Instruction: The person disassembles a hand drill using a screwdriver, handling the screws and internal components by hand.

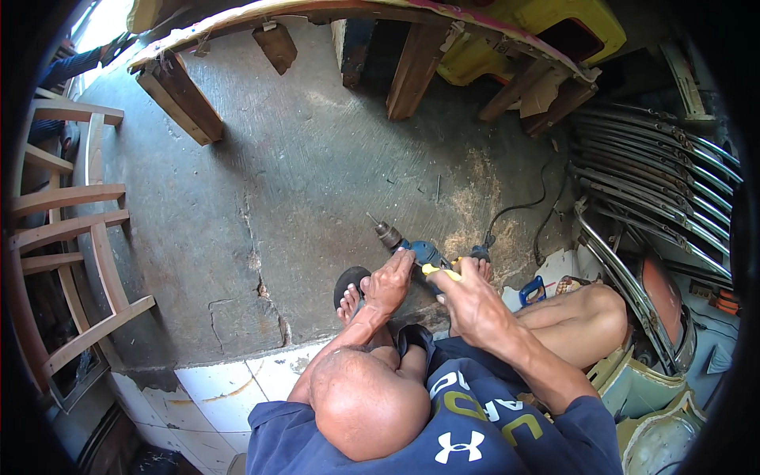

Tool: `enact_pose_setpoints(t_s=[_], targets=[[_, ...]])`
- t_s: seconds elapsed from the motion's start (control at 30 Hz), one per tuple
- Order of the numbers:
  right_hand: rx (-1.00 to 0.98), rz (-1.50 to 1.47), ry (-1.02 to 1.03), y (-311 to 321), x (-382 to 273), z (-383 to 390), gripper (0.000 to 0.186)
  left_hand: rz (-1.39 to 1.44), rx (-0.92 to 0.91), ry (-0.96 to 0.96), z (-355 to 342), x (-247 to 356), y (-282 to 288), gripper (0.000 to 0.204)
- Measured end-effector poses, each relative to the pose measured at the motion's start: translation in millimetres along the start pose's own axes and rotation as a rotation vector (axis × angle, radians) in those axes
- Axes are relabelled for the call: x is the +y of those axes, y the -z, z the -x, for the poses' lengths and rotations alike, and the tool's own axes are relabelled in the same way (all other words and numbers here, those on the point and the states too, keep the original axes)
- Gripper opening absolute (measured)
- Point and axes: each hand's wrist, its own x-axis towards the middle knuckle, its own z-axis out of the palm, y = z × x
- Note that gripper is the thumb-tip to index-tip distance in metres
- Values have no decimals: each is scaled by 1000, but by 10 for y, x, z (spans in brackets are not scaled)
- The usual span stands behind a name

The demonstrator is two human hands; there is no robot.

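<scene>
The drill [426, 253] has a blue plastic body with a slight sheen, and its chuck [388, 234] is dull, worn metal. The yellow handle [440, 272] looks like smooth, glossy plastic. The floor [317, 166] is matt, scratched concrete, rough along its cracks, with powdery wood dust [477, 194] scattered over it. The white tiles [218, 389] are glazed but stained. The pale frame [70, 229] is smooth, bare wood. The stacked tubes [657, 170] are metal, shiny in places and dull elsewhere. The shirt [546, 447] is soft, matt cloth.
</scene>
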Motion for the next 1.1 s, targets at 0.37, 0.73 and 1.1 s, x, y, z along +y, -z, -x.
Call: enact_pose_setpoints(t_s=[0.37,0.73,1.1], targets=[[-44,64,58,15,-130,25,28,250,-9,-102,-165,264,285,38],[155,214,115,-45,-92,2,35,132,-56,-72,-155,218,240,30],[94,150,125,-43,-18,29,38,114,-53,-19,-160,241,213,26]])
